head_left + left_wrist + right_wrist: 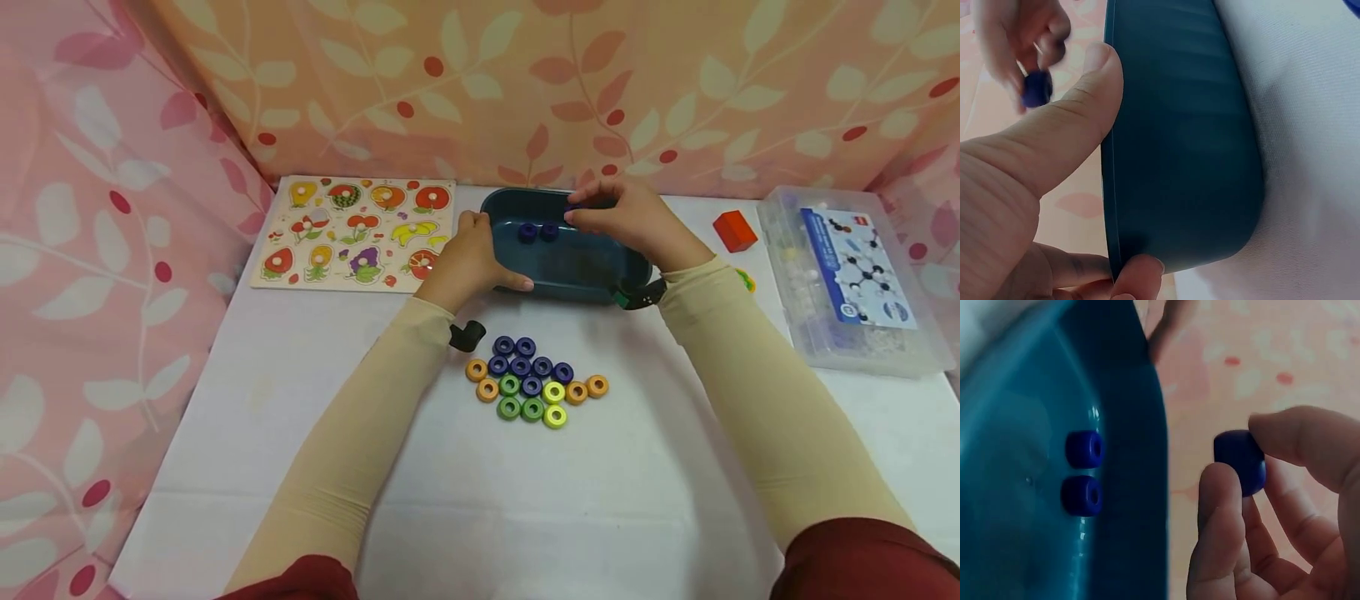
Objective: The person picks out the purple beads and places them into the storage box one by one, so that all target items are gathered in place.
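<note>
Pinched in my right hand [628,218], a dark-blue bead [1239,464] hangs above the teal tray [573,265], whose left end my left hand [471,257] grips, so I judge a low release beside two resting beads [1083,450] best.

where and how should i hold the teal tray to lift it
I'd probably take the teal tray by the rim at its two short ends, one hand coming in from each side: it is oblong, open-topped and upright, and the left hand grips its left end.
</note>
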`<state>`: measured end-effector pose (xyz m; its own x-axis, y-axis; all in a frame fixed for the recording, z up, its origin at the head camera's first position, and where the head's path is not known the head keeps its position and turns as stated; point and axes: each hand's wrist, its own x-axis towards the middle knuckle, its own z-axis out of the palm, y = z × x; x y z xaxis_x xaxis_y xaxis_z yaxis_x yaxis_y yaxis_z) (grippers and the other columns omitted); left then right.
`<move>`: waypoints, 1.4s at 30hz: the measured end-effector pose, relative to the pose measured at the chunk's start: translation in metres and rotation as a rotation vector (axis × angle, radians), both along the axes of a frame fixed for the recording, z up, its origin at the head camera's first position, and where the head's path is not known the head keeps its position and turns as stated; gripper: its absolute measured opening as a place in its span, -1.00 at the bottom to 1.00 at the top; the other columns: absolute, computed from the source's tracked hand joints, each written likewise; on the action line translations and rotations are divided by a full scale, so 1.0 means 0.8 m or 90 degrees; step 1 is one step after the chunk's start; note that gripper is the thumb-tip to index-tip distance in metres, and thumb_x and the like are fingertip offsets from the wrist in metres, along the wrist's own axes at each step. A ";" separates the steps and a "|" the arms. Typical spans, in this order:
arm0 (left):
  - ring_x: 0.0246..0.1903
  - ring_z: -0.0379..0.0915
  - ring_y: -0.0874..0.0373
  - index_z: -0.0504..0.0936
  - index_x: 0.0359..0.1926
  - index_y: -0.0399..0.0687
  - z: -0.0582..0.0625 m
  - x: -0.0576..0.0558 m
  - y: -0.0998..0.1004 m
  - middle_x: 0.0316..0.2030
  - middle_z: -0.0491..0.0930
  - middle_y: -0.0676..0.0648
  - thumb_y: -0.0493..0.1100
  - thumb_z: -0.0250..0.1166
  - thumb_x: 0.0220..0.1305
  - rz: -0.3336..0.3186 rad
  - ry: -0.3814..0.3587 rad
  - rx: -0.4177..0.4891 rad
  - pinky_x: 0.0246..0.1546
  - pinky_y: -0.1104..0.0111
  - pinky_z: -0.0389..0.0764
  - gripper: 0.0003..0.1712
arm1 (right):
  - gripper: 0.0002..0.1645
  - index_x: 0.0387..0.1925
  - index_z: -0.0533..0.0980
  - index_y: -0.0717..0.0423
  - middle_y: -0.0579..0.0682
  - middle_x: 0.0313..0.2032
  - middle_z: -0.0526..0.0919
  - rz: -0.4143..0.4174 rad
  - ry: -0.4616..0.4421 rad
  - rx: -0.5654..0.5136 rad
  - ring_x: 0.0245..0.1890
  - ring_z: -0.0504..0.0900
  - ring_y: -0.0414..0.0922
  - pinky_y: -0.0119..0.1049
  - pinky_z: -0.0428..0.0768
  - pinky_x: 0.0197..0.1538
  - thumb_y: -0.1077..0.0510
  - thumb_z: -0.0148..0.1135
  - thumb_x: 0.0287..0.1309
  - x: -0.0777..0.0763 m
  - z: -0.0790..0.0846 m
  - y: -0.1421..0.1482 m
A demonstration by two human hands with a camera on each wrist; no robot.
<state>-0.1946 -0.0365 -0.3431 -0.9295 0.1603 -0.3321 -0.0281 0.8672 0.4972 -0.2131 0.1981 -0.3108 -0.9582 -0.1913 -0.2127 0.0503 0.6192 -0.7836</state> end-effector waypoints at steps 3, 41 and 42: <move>0.39 0.22 -0.08 -0.13 0.59 -0.18 -0.002 -0.001 0.000 0.53 -0.08 -0.17 0.40 0.59 -0.25 0.002 0.000 0.004 0.41 0.12 0.36 0.59 | -0.51 0.06 0.60 0.01 -0.14 -0.07 0.55 -0.032 -0.033 -0.033 -0.13 0.66 -0.20 -0.37 0.66 0.05 -0.12 0.41 0.18 -0.022 -0.010 -0.002; 0.38 0.22 -0.07 -0.12 0.59 -0.13 0.002 -0.001 0.001 0.54 -0.11 -0.16 0.39 0.57 -0.20 0.003 -0.004 0.002 0.42 0.14 0.35 0.54 | -0.63 -0.03 0.68 -0.06 -0.09 -0.19 0.70 0.192 -0.072 0.109 -0.34 0.50 -0.09 -0.28 0.51 -0.31 -0.01 0.49 0.11 0.148 -0.079 0.000; 0.38 0.22 -0.07 -0.11 0.59 -0.13 0.002 -0.001 0.001 0.54 -0.10 -0.16 0.39 0.57 -0.20 0.003 -0.004 0.001 0.42 0.14 0.34 0.54 | -0.64 -0.04 0.69 -0.09 -0.11 -0.21 0.69 0.200 -0.070 0.118 -0.35 0.48 -0.10 -0.28 0.49 -0.31 0.00 0.49 0.10 0.151 -0.084 -0.001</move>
<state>-0.1955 -0.0359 -0.3417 -0.9279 0.1568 -0.3381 -0.0354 0.8660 0.4988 -0.0922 0.1972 -0.3782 -0.8286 -0.4211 -0.3688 -0.0874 0.7481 -0.6578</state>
